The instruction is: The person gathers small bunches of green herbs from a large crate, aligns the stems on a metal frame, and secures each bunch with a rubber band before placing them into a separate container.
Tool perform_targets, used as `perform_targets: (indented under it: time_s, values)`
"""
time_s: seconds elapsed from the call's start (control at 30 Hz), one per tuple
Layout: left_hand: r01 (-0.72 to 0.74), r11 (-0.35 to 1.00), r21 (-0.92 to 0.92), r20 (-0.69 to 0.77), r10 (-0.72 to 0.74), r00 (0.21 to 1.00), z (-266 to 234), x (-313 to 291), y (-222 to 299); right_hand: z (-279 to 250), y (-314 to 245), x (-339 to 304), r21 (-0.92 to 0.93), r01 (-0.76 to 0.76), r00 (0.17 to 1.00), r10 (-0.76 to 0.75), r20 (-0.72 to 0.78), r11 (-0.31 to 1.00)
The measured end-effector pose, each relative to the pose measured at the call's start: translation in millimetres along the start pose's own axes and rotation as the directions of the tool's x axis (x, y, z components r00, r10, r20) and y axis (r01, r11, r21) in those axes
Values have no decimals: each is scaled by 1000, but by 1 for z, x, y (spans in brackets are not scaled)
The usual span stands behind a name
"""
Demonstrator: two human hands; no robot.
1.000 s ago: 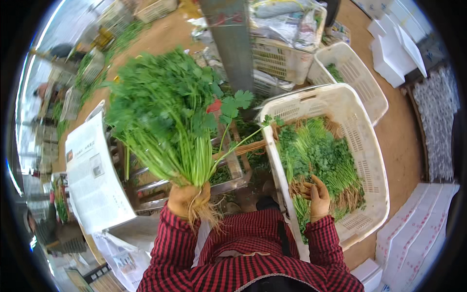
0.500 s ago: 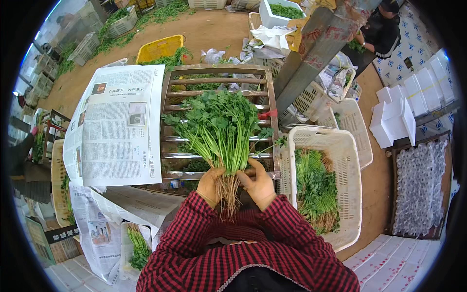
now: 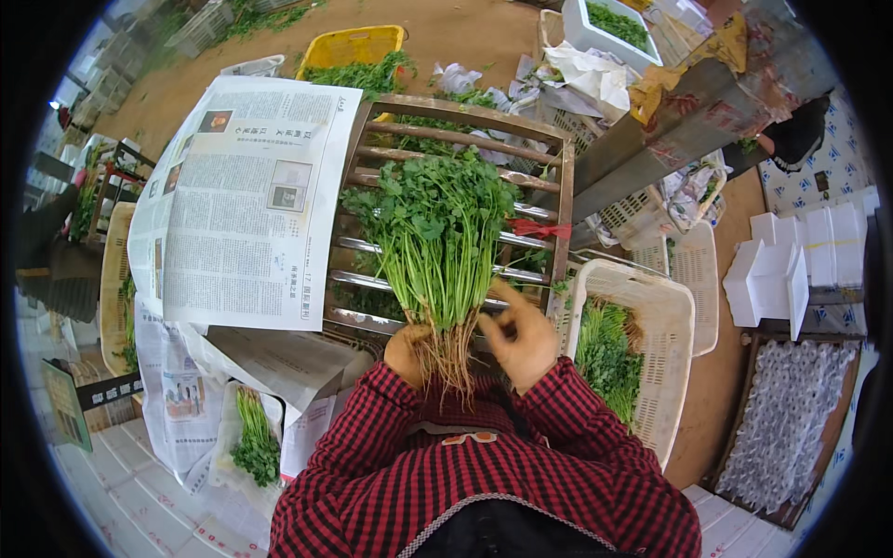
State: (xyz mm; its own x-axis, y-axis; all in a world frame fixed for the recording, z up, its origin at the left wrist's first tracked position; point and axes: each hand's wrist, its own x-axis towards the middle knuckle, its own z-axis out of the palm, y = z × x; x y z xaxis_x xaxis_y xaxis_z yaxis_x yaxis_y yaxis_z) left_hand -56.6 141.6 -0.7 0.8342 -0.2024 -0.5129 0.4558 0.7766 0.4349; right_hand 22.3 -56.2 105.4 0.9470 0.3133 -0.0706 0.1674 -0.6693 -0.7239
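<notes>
A thick bunch of coriander, leaves pointing away from me and stringy brown roots toward me, lies on a slatted metal rack. My left hand is closed around the left side of its stem bases, just above the roots; its fingers are partly hidden behind them. To the right of the stems is my right hand, thumb and fingers curved and apart, with nothing seen between them. Both hands appear to wear thin gloves. A newspaper sheet covers the rack's left side.
At my right stands a white plastic crate holding more bunches. A small lined tray with greens is at lower left. Beyond the rack are a yellow basket and a slanting metal post. White foam boxes stand far right.
My right hand has come off the stems, moved slightly right, and its fingers have spread. My left hand still grips the bunch. The whole view has shifted and turned a little.
</notes>
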Motion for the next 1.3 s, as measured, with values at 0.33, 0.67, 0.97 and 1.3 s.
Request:
perform_targets:
  time_s: [0.33, 0.67, 0.97, 1.3]
  values:
    - [-13, 962, -272, -161, -33, 986, 14, 4, 4, 57, -6, 7, -366, 400, 914, -340, 220, 840]
    - [161, 978, -130, 108, -148, 983, 10, 6, 9, -71, -57, 2, 769, -240, 929, -89, 359, 593]
    - [-486, 145, 862, 444, 247, 861, 7, -1, 18, 63, 8, -23, -248, -336, 927, 366, 83, 908]
    - [-28, 994, 108, -9, 29, 1000, 0, 3, -15, 49, -38, 3, -487, -206, 928, 328, 179, 849]
